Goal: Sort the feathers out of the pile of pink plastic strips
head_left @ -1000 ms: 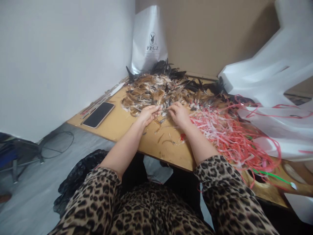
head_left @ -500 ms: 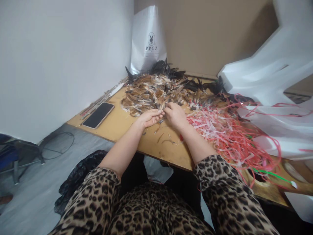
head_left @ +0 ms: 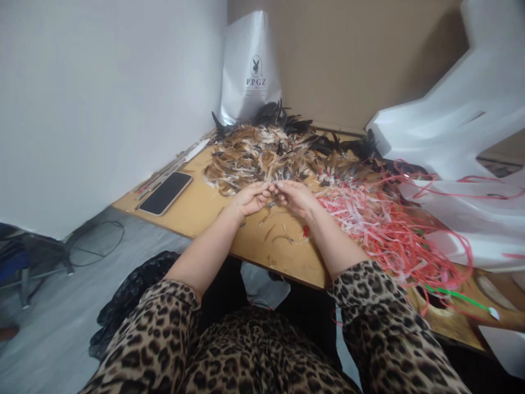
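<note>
A big heap of brown, white and black feathers (head_left: pixel 266 150) covers the far part of a wooden table (head_left: pixel 213 210). My left hand (head_left: pixel 250 198) and my right hand (head_left: pixel 296 197) meet at the heap's near edge, fingertips pinched together on a small bunch of feathers (head_left: pixel 274 186). Both hands hover just above the tabletop. To the right lies a tangle of red and pink strips (head_left: pixel 377 221), close beside my right wrist.
A dark phone (head_left: pixel 166 192) lies on the table's left side, with thin sticks (head_left: pixel 176 164) beyond it. A white bag (head_left: pixel 250 65) leans on the back wall. White foam sheets (head_left: pixel 455 126) fill the right. A black bag (head_left: pixel 131 290) sits below the table.
My hands have come together from slightly apart. The right hand turned and drew back from the heap toward the left hand; both now pinch the same small bunch.
</note>
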